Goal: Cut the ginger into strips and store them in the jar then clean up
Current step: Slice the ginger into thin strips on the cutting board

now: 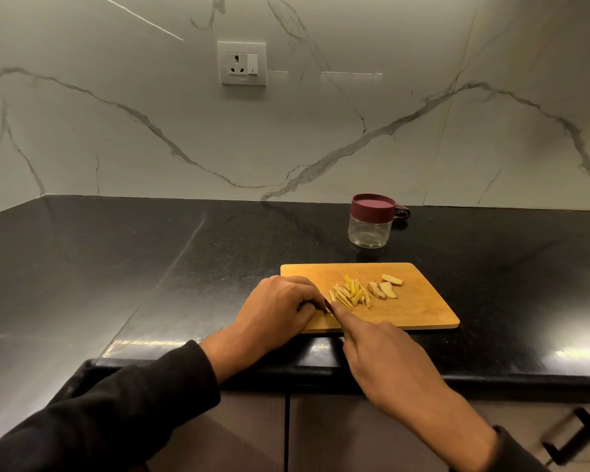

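Wooden cutting board point(419, 308) sits near the counter's point(150, 267) front edge, right of centre. Ginger strips point(349, 294) piled mid-board, three uncut ginger slices point(385, 288) just right of them.

Left hand point(280, 308) on the board's near-left corner, fingers curled down over something small (hidden under the knuckles, probably a ginger piece, cannot tell). Right hand point(385, 356) wrapped round a knife handle, index finger stretched along the top; only a sliver of knife point(328, 306) shows between the two hands, so the blade is mostly covered.

Jar point(371, 221) stands behind the board toward the wall, clear glass, maroon lid on, well apart from the hands. A dark patterned object point(402, 212) is behind it, mostly blocked.

Open counter stretches left of the board to the corner; right side also bare black stone. Socket point(242, 63) on the marble wall above. Cabinet handle point(573, 434) at lower right.
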Demonstrator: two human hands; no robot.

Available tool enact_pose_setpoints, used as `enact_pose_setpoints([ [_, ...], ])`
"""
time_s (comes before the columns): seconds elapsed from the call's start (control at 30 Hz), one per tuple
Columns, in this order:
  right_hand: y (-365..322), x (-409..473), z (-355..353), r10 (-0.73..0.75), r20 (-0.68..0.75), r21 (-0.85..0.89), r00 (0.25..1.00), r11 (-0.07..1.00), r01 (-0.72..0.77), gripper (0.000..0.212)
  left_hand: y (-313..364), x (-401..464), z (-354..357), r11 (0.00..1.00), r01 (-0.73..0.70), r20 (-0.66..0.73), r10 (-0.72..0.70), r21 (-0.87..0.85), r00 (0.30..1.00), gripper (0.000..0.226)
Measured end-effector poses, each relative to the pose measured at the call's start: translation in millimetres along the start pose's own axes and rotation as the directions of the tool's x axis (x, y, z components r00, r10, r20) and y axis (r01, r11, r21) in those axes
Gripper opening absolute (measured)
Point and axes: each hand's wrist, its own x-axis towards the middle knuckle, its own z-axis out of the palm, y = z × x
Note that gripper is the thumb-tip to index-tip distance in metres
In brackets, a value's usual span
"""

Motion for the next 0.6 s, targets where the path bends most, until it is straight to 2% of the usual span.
enact_pose_setpoints([
  [0.4,7.1,-29.2,-2.8,0.009,0.036,-0.065,0.999,0.998,-0.006,0.059,-0.2,-0.1,-0.6,1.000,0.023,0.013,-0.023,0.005,1.000,0.023],
  [0.6,11.9,-31.0,-6.9,0.054,0.002,-0.146,0.999,0.988,-0.053,0.062,0.6,0.2,-1.9,1.000,0.024,0.017,-0.024,-0.003,1.000,0.022],
])
